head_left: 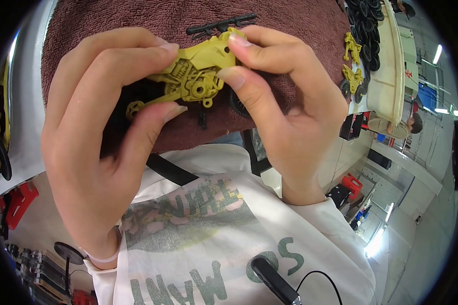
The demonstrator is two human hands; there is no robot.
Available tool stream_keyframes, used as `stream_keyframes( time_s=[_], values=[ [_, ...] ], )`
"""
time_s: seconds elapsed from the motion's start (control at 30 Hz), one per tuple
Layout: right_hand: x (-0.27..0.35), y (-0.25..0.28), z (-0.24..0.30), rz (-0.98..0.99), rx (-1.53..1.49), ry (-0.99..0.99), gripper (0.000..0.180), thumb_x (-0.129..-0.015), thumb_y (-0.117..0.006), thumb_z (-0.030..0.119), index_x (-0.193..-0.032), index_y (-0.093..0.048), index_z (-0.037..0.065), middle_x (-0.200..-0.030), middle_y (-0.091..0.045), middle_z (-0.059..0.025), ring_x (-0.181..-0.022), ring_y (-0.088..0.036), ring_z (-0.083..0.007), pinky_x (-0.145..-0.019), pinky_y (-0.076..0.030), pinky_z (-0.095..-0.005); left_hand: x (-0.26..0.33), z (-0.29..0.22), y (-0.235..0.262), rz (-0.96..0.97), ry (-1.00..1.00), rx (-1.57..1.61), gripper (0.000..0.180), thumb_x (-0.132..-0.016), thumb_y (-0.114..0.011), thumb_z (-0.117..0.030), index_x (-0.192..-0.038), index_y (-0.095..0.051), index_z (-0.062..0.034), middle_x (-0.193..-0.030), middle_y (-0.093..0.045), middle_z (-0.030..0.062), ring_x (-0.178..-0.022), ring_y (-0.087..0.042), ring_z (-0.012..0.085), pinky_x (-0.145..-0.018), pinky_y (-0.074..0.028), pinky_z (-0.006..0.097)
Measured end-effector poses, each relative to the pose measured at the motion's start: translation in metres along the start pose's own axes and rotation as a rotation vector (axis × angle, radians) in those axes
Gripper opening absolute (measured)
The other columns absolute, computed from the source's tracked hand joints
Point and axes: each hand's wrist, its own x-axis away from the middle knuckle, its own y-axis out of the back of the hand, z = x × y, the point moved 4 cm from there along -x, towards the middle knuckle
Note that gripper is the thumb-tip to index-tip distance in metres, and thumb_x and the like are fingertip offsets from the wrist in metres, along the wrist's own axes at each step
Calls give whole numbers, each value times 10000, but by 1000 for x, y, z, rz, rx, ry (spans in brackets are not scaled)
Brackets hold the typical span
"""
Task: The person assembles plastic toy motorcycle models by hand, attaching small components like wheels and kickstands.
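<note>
Both hands hold a yellow plastic toy motorcycle body (201, 71), raised over a maroon towel (114, 18). My left hand (94, 96) is closed on its left end, with fingertips on the upper edge and the thumb below. At the other end, my right hand (287, 76) pinches the body between thumb and index finger. Moulded engine detail faces me. Just beyond it a black handlebar-like part (221, 24) lies on the towel. Partly hidden by my right thumb is a black toy wheel (237, 104). Below the body shows a small black part (202, 119), its kind unclear.
Several black toy wheels (364, 18) are heaped along the right side, beside yellow motorcycle bodies (352, 76). At the far left stands a yellow toy piece with a black wheel (2, 160). A person (392, 126) is farther off on the right. Red stools (351, 185) stand on the floor.
</note>
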Motion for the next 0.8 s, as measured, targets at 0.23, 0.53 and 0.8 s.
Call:
stream_keyframes(
  time_s=[0.23,0.53,0.8],
  values=[
    [7,-6,-4,-93,-453,-158,509,-743,-690,-103,-1123,-385,44,-1099,-564,-172,-1016,-562,-211,-905,-453,-318,4,-2,-4,-44,16,14,358,-695,-680,47,-1043,-595,40,-1089,-592,144,-1018,-570,239,-892,-443,306],
    [10,-2,6,-123,-782,-188,709,-670,-687,-137,-1232,-307,68,-1179,-476,-207,-1066,-538,-250,-911,-482,-362,17,-13,3,-161,281,249,408,-742,-721,-30,-1109,-556,36,-1089,-587,122,-1008,-570,198,-900,-436,278],
    [3,3,9,192,-584,-39,596,-731,-805,241,-1144,-539,-97,-1054,-598,-205,-1004,-610,-256,-887,-507,-337,31,-12,5,-219,497,572,449,-789,-749,-128,-1139,-540,59,-1067,-613,132,-991,-591,174,-897,-440,260]
  ],
)
